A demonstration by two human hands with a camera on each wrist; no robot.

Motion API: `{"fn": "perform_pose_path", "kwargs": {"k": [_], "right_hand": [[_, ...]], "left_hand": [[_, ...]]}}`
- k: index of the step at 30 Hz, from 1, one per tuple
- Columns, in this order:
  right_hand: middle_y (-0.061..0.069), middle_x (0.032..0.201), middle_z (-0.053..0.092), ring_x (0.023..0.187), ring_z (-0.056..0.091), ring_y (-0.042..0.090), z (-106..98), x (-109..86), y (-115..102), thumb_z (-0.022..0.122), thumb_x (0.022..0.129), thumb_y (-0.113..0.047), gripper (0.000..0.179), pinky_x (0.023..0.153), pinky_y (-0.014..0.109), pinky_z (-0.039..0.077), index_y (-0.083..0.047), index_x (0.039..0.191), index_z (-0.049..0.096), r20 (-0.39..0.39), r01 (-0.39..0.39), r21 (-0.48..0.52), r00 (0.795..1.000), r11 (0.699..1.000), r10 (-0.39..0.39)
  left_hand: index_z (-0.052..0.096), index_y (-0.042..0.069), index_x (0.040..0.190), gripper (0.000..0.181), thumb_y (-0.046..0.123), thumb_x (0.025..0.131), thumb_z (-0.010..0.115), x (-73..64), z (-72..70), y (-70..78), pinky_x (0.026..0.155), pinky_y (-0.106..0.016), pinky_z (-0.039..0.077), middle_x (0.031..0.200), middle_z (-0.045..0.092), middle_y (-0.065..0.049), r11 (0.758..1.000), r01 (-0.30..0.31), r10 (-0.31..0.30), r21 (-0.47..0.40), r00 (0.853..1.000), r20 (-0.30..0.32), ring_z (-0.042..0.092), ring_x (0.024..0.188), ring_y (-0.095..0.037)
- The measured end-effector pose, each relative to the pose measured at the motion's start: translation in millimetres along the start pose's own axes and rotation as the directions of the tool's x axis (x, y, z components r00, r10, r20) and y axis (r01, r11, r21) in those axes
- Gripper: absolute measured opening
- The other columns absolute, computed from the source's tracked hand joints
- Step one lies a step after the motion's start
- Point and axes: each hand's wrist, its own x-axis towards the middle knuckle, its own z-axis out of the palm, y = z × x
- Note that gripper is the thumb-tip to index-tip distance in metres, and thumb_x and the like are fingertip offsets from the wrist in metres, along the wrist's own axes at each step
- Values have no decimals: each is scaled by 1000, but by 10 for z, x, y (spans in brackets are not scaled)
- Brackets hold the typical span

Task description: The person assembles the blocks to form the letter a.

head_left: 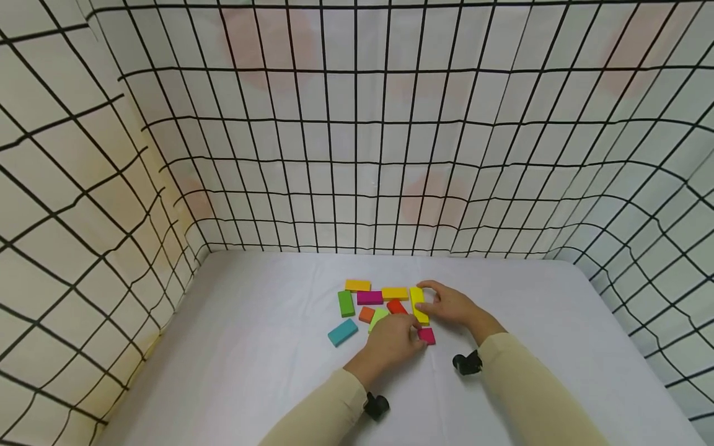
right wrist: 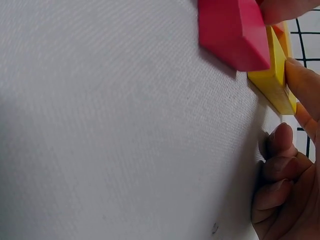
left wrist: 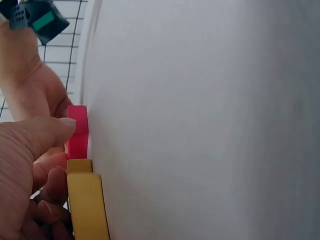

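My left hand (head_left: 393, 339) pinches a crimson block (head_left: 426, 336) at the near right end of a group of coloured blocks; its thumb lies against the block in the left wrist view. Just beyond it, my right hand (head_left: 450, 305) holds the long yellow piece (head_left: 418, 305), with the thumb on its side and a finger by its far end. Whether that piece is one block or two in line is hard to tell. A red block (head_left: 396, 307) and a lime block (head_left: 379, 318) are partly hidden by the left hand. A yellow-looking face (left wrist: 88, 206) shows beside the left fingers.
Left of the hands lie an orange block (head_left: 366, 314), a magenta block (head_left: 370, 298), a green block (head_left: 346, 303) and a blue block (head_left: 343, 332). Two yellow-orange blocks lie behind, one (head_left: 357, 285) farther left. Black grid netting (head_left: 379, 161) surrounds the white-covered table (head_left: 251, 347).
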Motion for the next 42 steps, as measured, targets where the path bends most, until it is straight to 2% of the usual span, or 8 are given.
{"fn": "perform_pose_path", "kwargs": {"k": [5,11,20,34,42], "right_hand": [[7,90,51,79,49,22,-9,-16,-6,72,90,-51,63,67,34,36,-30,145,50,-5,-8,6,1000,1000,8],[5,87,51,75,49,21,-8,-34,-14,74,89,-48,60,64,31,35,-29,141,52,-1,-12,34,1000,999,13],[5,87,51,76,49,21,-6,-77,-22,75,87,-50,60,64,31,35,-30,139,54,-5,-18,50,1000,999,18],[4,86,50,77,49,20,3,-88,-6,78,86,-49,60,65,32,36,-28,138,56,-2,8,82,1000,997,-8],[4,86,50,76,48,20,-16,-135,-10,77,88,-44,58,65,31,36,-28,139,56,-3,9,102,1000,995,-8]], "left_hand": [[73,22,117,32,34,88,79,4,-54,-45,73,-19,51,85,67,12,998,12,-11,-55,1000,20,54,75,-4],[74,21,116,32,33,87,81,-22,-91,-43,78,-20,53,92,68,11,996,39,-37,-83,999,23,54,80,-4],[75,19,110,29,31,85,83,-22,-103,-44,76,-20,53,85,65,11,989,63,-62,-136,998,13,53,79,-6],[74,18,102,27,33,83,85,-54,-120,-56,67,-18,47,76,58,10,987,51,-50,-150,999,12,52,75,-7],[73,19,103,28,35,83,84,-37,-137,-33,68,-19,49,78,59,10,988,74,-67,-139,997,49,53,76,-7]]}}
